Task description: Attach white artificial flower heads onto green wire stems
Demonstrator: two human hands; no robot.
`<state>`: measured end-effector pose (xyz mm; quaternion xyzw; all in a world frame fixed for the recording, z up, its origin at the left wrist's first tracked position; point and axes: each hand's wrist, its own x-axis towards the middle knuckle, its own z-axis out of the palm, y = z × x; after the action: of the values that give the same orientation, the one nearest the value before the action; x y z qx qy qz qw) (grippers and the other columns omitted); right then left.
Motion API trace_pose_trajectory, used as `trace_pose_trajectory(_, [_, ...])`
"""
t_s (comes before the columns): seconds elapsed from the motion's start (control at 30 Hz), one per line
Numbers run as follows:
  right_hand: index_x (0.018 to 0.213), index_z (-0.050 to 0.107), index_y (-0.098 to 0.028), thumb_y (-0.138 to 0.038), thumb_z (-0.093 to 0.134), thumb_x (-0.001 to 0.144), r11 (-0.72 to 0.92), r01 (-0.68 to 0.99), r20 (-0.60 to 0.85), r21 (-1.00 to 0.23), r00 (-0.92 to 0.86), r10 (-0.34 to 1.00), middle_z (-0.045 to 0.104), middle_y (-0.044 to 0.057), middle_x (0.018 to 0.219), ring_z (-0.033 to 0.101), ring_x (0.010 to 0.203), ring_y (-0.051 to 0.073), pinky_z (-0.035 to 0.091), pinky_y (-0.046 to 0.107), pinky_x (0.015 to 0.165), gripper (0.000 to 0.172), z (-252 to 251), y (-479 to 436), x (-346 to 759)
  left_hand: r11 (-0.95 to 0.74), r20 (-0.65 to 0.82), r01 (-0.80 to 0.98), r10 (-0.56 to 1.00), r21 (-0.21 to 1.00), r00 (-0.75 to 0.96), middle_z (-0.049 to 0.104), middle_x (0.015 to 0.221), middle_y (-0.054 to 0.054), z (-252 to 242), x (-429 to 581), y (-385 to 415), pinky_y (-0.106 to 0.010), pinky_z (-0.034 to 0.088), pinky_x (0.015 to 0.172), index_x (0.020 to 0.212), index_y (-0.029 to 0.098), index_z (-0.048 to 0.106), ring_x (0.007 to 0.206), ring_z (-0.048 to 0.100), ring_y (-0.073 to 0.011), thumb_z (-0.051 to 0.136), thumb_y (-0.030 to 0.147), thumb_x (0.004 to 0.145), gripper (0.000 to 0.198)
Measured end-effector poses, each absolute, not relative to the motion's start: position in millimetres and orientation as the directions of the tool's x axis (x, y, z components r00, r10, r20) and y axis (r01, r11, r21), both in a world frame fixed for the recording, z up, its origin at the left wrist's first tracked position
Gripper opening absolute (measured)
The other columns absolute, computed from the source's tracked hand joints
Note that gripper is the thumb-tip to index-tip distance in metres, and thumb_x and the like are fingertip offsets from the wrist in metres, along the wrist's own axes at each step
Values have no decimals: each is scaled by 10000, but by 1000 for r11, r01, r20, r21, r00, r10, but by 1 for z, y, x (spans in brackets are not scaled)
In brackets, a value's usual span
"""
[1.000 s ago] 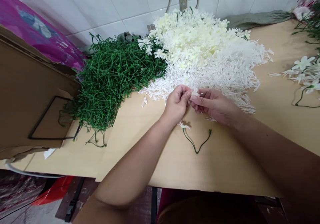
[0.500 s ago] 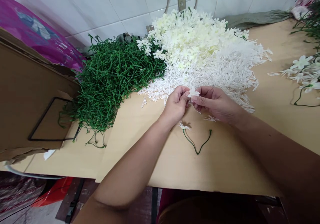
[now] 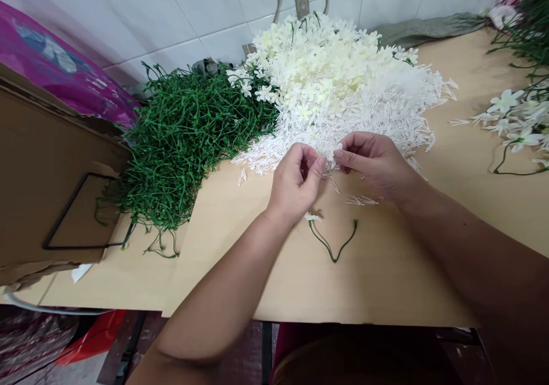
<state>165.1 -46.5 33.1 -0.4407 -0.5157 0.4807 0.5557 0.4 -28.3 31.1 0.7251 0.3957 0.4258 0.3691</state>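
Observation:
My right hand (image 3: 364, 159) pinches a small white flower (image 3: 337, 151) between thumb and fingertips, at the front edge of a heap of white stamens (image 3: 360, 116). Just to its left, my left hand (image 3: 298, 176) has thumb and forefinger pressed together; what they hold, if anything, is too small to make out. Behind lies a pile of pale yellow-white flowers (image 3: 321, 64). Nearer me, a bent green stem (image 3: 333, 259) rests on the cardboard, with a white blossom (image 3: 312, 217) at its left tip. A few loose stamens (image 3: 361, 200) lie beneath my right hand.
A big tangle of green stems (image 3: 184, 139) stands left of the white heap. A cardboard box (image 3: 47, 179) and a purple bag (image 3: 64, 59) are at the far left. More white flowers (image 3: 510, 110) with green stems lie at the right, and a tiled wall (image 3: 214, 7) rises behind.
My hands have moved apart slightly, the flower now in my right fingers only. More loose stamens show between and below the hands. The whole view has shifted a little.

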Motion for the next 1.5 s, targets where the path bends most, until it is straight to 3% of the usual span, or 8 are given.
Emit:
trace_pose_trajectory(0.27, [669, 579, -190, -428, 860, 645, 159, -203, 149, -966, 62, 987, 553, -43, 583, 495, 534, 68, 423, 223, 518, 369, 32, -42, 177, -714, -159, 643, 626, 276, 763, 629, 841, -89, 59, 12, -75, -366, 459, 743, 781, 165, 596, 819, 605, -249, 681, 496, 792, 342])
trace_pose_trajectory(0.43, [661, 592, -187, -484, 886, 579, 133, -257, 135, -957, 12, 991, 570, -42, 593, 525, 536, 69, 437, 219, 520, 426, 33, -43, 174, -735, -248, 657, 614, 170, 750, 675, 975, -97, 60, 13, -72, -407, 494, 840, 941, 147, 634, 932, 650, -260, 471, 230, 934, 183])
trace_pose_trajectory(0.57, [683, 601, -188, -484, 879, 601, 121, -243, 132, -962, -28, 991, 577, -37, 598, 526, 550, 72, 436, 220, 526, 414, 31, -43, 175, -714, -204, 690, 662, 123, 721, 675, 1026, -116, 61, 10, -65, -450, 494, 862, 1049, 135, 625, 961, 654, -287, 468, 237, 937, 218])
trace_pose_trajectory(0.7, [686, 601, -189, -505, 880, 588, 106, -241, 118, -965, -35, 992, 576, -38, 597, 525, 558, 76, 446, 226, 537, 433, 30, -43, 175, -671, -212, 722, 691, 167, 691, 674, 1024, -124, 56, 9, -59, -439, 500, 854, 1035, 126, 631, 959, 656, -295, 577, 371, 905, 283])
trace_pose_trajectory(1.0, [690, 611, -191, -486, 903, 553, -14, -290, 17, -957, -103, 995, 598, -38, 634, 578, 568, 90, 523, 256, 572, 437, 31, -46, 175, -616, -148, 754, 744, 227, 652, 707, 994, -133, 50, 6, -49, -406, 497, 819, 939, 149, 666, 893, 673, -272, 481, 223, 922, 200])
trace_pose_trajectory(1.2, [689, 612, -197, -442, 897, 594, -54, -336, -1, -940, -156, 988, 574, -40, 645, 558, 605, 97, 564, 299, 647, 388, 28, -45, 174, -411, 191, 801, 912, 436, 364, 672, 805, -51, 48, -14, -18, -340, 476, 745, 905, 192, 601, 739, 612, -196, 500, 166, 879, 107])
trace_pose_trajectory(1.37, [683, 614, -193, -401, 901, 604, -111, -381, -27, -918, -220, 975, 572, -44, 644, 564, 610, 91, 580, 316, 708, 363, 26, -47, 170, -500, 574, 635, 812, 588, 107, 655, 917, -35, 42, -42, 10, -292, 476, 798, 974, 192, 613, 860, 614, -161, 557, 148, 849, 143])
trace_pose_trajectory(1.5, [681, 620, -182, -399, 901, 601, -220, -359, -76, -907, -374, 924, 589, -49, 623, 552, 577, 76, 590, 330, 748, 364, 27, -50, 163, -525, 593, 431, 805, 734, -30, 634, 819, -11, 48, -48, 18, -254, 482, 734, 876, 190, 628, 759, 592, -115, 598, 156, 860, 48])
